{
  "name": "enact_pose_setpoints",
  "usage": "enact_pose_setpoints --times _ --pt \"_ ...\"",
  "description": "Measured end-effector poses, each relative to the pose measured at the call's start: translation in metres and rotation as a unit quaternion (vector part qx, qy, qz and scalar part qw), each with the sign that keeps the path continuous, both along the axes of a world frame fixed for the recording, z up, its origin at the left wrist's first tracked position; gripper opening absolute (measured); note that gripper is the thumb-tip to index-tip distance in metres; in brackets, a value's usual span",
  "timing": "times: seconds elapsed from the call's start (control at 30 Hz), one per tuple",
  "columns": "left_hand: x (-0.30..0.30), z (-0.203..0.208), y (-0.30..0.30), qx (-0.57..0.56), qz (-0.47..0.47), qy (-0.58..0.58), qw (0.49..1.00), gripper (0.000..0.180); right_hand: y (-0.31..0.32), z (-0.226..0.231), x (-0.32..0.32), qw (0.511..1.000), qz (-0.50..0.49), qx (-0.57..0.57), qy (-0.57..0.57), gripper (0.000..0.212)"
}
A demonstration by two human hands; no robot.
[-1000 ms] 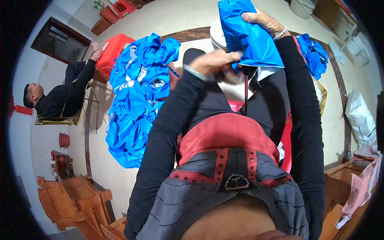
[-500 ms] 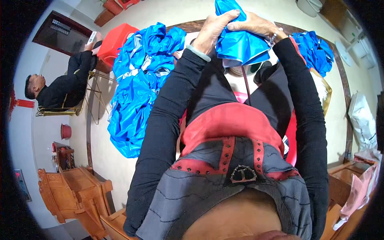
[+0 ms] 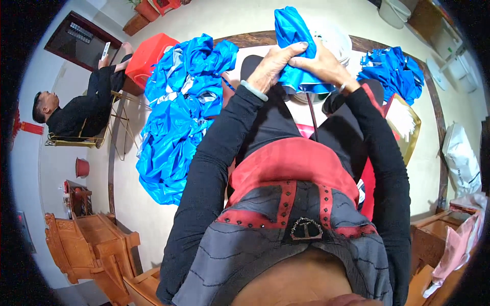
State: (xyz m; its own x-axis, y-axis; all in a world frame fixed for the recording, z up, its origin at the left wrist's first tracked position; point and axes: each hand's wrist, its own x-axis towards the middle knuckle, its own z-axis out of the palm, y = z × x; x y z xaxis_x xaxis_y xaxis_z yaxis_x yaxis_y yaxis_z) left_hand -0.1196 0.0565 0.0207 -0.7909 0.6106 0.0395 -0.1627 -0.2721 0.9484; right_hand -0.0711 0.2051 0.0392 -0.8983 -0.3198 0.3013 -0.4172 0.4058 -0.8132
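Between my knees stands a blue umbrella [image 3: 292, 24], its shiny canopy gathered round a thin dark shaft [image 3: 312, 117]. My left hand [image 3: 275, 67] wraps the canopy from the left, thumb across the front. From the right, my right hand [image 3: 322, 66] grips the same folded cloth, its thumb close to the left one. The canopy's lower edge flares a little below my hands. A big heap of crumpled blue cloth with silvery undersides [image 3: 176, 109] lies to my left, and a smaller blue heap [image 3: 392, 74] lies to my right.
Behind the umbrella is a white round container [image 3: 337, 43]. A gold-edged box with white strips [image 3: 404, 122] sits by my right knee. At the left are a red plastic stool [image 3: 150, 58], a seated person [image 3: 79, 112] and a carved wooden chair [image 3: 92, 242]. A white sack [image 3: 461, 158] lies far right.
The wide, flared lower part of the umbrella canopy has drawn in narrower round the shaft. My right hand has turned and come down along the cloth, fingers now pointing more upward.
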Motion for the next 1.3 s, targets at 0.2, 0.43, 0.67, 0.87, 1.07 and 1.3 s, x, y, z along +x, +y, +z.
enact_pose_setpoints --times 0.2,0.43,0.67,0.87,1.07,1.3 --pt "0.014 -0.011 0.004 0.036 -0.007 -0.04 0.999 0.046 -0.021 -0.024 0.012 0.962 -0.227 0.08 0.125 0.062" --pt "0.014 -0.013 0.002 0.058 -0.033 -0.026 0.997 0.044 -0.035 -0.045 0.035 0.954 -0.247 0.104 0.133 0.057" --pt "0.019 -0.016 -0.01 0.06 -0.029 -0.093 0.993 0.036 -0.044 -0.061 0.053 0.938 -0.235 0.155 0.202 0.065" --pt "0.004 -0.033 -0.004 0.097 0.099 -0.087 0.987 0.019 -0.053 -0.068 0.048 0.904 -0.237 0.211 0.287 0.061" --pt "-0.044 -0.009 -0.04 0.222 0.129 -0.102 0.961 0.023 -0.054 -0.066 0.054 0.955 -0.162 0.191 0.158 0.06" --pt "-0.04 -0.016 -0.093 0.354 0.129 -0.167 0.911 0.014 -0.07 0.014 0.108 0.96 -0.104 0.259 -0.012 0.038"
